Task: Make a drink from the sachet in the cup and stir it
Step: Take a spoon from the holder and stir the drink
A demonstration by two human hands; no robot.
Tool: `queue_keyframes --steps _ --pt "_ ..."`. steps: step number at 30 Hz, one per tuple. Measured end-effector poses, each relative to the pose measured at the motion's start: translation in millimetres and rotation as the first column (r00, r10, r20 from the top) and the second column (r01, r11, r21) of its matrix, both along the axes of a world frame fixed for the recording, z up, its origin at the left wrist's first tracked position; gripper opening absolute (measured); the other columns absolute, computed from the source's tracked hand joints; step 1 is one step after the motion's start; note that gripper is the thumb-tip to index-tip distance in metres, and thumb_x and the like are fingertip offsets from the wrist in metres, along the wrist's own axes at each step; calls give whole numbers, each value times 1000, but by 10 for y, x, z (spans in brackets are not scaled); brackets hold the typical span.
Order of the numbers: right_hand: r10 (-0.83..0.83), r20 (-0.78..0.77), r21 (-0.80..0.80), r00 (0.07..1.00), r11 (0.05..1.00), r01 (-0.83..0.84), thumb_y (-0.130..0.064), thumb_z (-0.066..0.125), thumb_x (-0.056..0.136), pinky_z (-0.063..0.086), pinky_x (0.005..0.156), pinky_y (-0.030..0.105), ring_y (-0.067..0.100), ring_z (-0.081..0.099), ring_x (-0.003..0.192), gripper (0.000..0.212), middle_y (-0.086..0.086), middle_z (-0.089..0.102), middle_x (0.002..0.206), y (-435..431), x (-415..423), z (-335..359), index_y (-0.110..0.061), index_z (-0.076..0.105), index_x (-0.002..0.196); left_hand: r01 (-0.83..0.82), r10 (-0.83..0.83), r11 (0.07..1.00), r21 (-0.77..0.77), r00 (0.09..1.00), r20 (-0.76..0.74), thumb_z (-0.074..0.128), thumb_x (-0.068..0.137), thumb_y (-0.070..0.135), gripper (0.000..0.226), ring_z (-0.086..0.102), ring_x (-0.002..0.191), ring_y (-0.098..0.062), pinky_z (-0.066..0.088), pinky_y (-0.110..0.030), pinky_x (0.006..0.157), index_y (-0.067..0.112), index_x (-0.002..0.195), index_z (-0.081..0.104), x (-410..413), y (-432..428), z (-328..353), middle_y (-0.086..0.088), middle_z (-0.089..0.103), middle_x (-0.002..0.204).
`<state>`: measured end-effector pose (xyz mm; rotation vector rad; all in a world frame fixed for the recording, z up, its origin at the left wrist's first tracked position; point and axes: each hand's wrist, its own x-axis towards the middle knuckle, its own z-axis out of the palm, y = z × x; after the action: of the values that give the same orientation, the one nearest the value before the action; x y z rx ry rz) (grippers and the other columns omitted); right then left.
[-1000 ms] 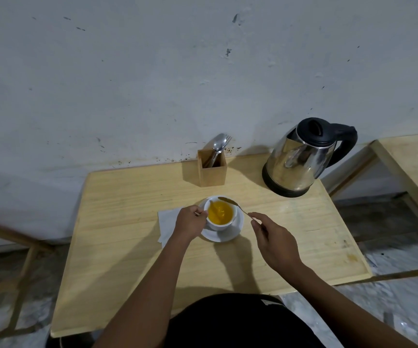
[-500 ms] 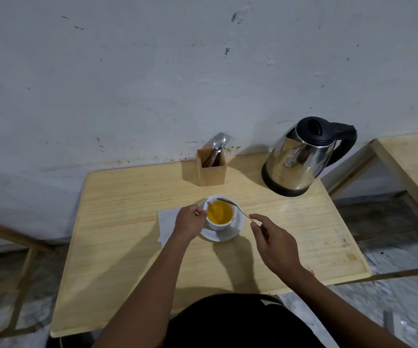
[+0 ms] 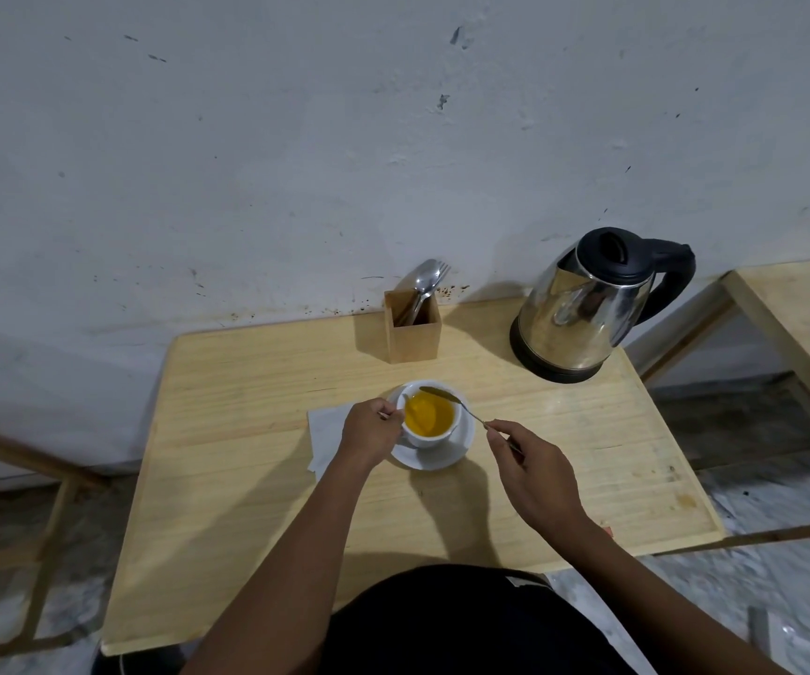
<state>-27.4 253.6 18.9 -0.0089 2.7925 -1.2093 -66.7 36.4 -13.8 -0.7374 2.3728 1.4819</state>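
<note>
Tabletop: left hand (image 3: 373, 433) apparently hides cup (image 3: 430, 421) handle.

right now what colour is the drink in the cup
Orange-yellow, opaque drink in the white cup; the head view shows it.

wooden table (image 3: 257, 518) | on it: saucer (image 3: 442, 457), napkin (image 3: 324, 431), cutlery box (image 3: 413, 328), kettle (image 3: 583, 314)

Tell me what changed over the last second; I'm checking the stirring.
The spoon bowl circled near the cup's far rim, dipping slightly, then rising again, steered by the right hand. The left hand kept gripping the cup; saucer, kettle and napkin stayed put.
</note>
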Motion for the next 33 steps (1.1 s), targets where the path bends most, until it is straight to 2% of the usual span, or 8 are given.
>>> queue_keyframes --steps 2,5,10,13,18,23,28,33 --pt "-53 53 -98 997 994 58 -37 52 98 49 68 29 4 63 76 25 -8 69 77 10 -16 9 -25 69 112 1 -1 1000 -1 1000 -3 60 90 26 17 50 54 -12 41 -25 58 11 82 63 -1 3 -2 -8 65 75" --pt "-91 136 -233 987 965 121 -34 52 98 46 73 24 0 62 86 23 -9 71 89 28 -43 12 -23 71 103 -4 4 1000 2 1000 -6 61 90 25 16 51 54 -12 42 -27 59 11 82 64 -2 2 3 -8 65 75" --pt "-136 186 -383 973 902 199 -23 51 100 45 71 26 11 57 75 17 0 65 82 86 -46 -55 -18 66 93 11 -11 1000 -4 1000 4 60 90 26 15 53 60 -17 44 -30 64 11 86 64 -8 -3 -5 -9 66 80" --pt "-192 232 -384 954 882 271 -20 49 100 41 65 30 15 47 68 17 1 54 74 134 -78 -204 -14 63 94 6 -6 1000 -2 1000 12 60 90 27 17 54 64 -19 45 -30 64 10 89 65 -5 -4 -3 -9 66 82" --pt "-256 261 -294 931 897 329 -23 45 102 38 61 31 16 49 70 19 0 55 75 147 -185 -511 -13 59 96 2 -2 1000 -3 999 39 58 92 27 24 47 54 -12 32 -23 46 6 96 67 5 2 33 -10 67 85" --pt "-271 275 -145 922 937 319 -33 41 101 46 71 39 20 57 76 19 -2 60 80 99 -297 -713 -19 54 101 -3 4 1000 -12 999 44 59 91 27 24 48 54 -12 32 -23 46 6 95 68 4 9 41 -15 71 92" --pt "-288 289 73 913 958 278 -41 44 98 50 74 36 18 61 80 18 -8 62 85 83 -360 -781 -27 55 98 -13 13 1000 9 999 42 60 91 27 24 49 56 -13 35 -23 47 6 98 68 7 5 43 -10 67 86" --pt "-271 266 235 925 949 210 -40 47 95 40 67 29 19 58 76 17 -7 60 82 79 -412 -750 -29 59 92 2 -1 1000 -6 998 57 58 91 28 24 49 56 -12 34 -23 46 8 99 67 5 10 61 -9 68 87"
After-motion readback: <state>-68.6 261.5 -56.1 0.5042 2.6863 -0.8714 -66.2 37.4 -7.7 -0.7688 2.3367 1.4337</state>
